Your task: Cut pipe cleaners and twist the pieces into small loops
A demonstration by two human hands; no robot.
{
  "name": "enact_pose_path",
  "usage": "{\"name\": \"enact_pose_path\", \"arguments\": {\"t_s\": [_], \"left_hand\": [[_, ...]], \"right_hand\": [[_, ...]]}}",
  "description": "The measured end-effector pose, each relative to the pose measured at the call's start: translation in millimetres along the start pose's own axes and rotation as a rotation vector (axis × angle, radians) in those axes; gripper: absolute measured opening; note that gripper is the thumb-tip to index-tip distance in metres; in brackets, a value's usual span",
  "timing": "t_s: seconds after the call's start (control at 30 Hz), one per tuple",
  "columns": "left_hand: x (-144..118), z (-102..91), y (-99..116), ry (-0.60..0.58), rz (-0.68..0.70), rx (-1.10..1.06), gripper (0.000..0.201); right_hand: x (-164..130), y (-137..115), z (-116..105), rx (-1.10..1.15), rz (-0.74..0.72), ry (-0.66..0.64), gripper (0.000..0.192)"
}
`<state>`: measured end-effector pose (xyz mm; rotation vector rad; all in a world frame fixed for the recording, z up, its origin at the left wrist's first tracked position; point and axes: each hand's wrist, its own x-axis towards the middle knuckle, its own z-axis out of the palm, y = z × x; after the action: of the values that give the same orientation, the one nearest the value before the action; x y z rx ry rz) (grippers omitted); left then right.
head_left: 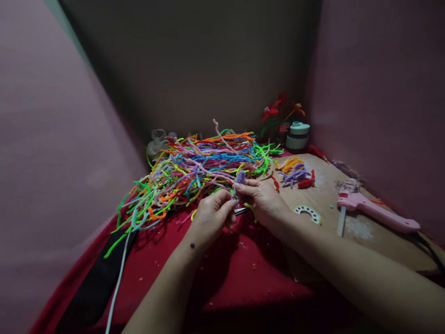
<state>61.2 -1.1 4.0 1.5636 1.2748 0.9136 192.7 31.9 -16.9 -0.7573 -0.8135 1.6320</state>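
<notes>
Red cloth (222,283) lies nearest, bare but for crumbs, a white cable (116,283) crossing its left edge; above it the left hand (210,218) and right hand (264,202) meet, fingertips pinching a small purple pipe-cleaner piece (239,178) between them; something metallic under the hands is hard to make out; beyond, a heap of coloured pipe cleaners (205,167) fills the middle; to the right a pink glue gun (368,208) lies on brown board (347,232); pink walls close in on both sides.

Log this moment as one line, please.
left hand: pinching purple pipe cleaner | right hand: pinching same piece | behind: pipe cleaner pile | right: pink glue gun
</notes>
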Motion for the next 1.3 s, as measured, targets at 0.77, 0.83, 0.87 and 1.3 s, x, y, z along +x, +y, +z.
{"name": "enact_pose_path", "arguments": {"t_s": [0.77, 0.83, 0.87, 1.3], "left_hand": [[1, -10.9, -13, 0.104, 0.716, 0.466, 0.018], [2, -9.8, -15, 0.18, 0.858, 0.542, 0.016], [3, -9.3, -17, 0.201, 0.926, 0.563, 0.016], [-4, -11.5, -9, 0.027, 0.814, 0.392, 0.017]], "right_hand": [[3, -8, 3, 0.162, 0.181, 0.112, 0.011], [4, -7, 4, 0.175, 0.177, 0.108, 0.008], [4, -6, 4, 0.177, 0.174, 0.105, 0.008], [3, 5, -1, 0.108, 0.086, -0.081, 0.014]]}}
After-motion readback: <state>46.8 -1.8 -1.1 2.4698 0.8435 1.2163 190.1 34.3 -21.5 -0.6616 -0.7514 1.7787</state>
